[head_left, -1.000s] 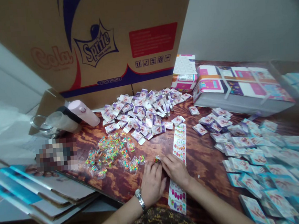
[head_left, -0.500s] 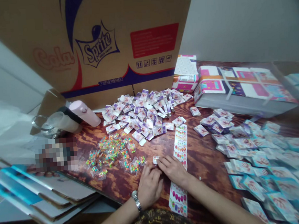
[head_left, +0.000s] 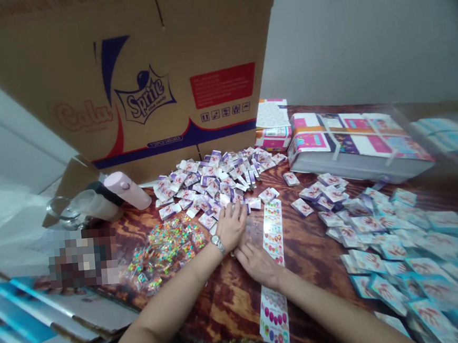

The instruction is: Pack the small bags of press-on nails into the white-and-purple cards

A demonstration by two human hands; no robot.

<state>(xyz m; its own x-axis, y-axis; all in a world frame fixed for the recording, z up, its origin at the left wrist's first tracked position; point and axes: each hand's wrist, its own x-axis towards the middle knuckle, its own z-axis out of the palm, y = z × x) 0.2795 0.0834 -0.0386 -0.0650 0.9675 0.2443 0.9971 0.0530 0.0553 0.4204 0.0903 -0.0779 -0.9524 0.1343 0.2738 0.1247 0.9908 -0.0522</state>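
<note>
My left hand (head_left: 233, 227), with a silver watch (head_left: 218, 243) on its wrist, reaches to the front edge of a pile of small white-and-purple boxes (head_left: 198, 187). Its fingers stretch forward over the boxes, and their tips partly hide what lies under them. Just below it, my right hand (head_left: 256, 264) is closed near the table surface. Only a small pale edge shows at its fingertips, too little to name. Beside the right hand runs a long printed strip of stickers (head_left: 273, 237), partly under the wrist. Small clear packets of coloured candy (head_left: 170, 237) lie left of my hands.
A tall carton (head_left: 225, 124) stands behind the box pile. A pink bottle (head_left: 129, 190) and a clear cup (head_left: 92, 204) are at the left, above stacked flat cardboard (head_left: 62, 317). More small boxes (head_left: 393, 246) spread over the right side, before a large wrapped bundle (head_left: 362, 155).
My left hand has moved forward from beside the right hand to the box pile. My right hand has shifted slightly; the small white printed piece at its fingertips is now mostly hidden. The view has tilted.
</note>
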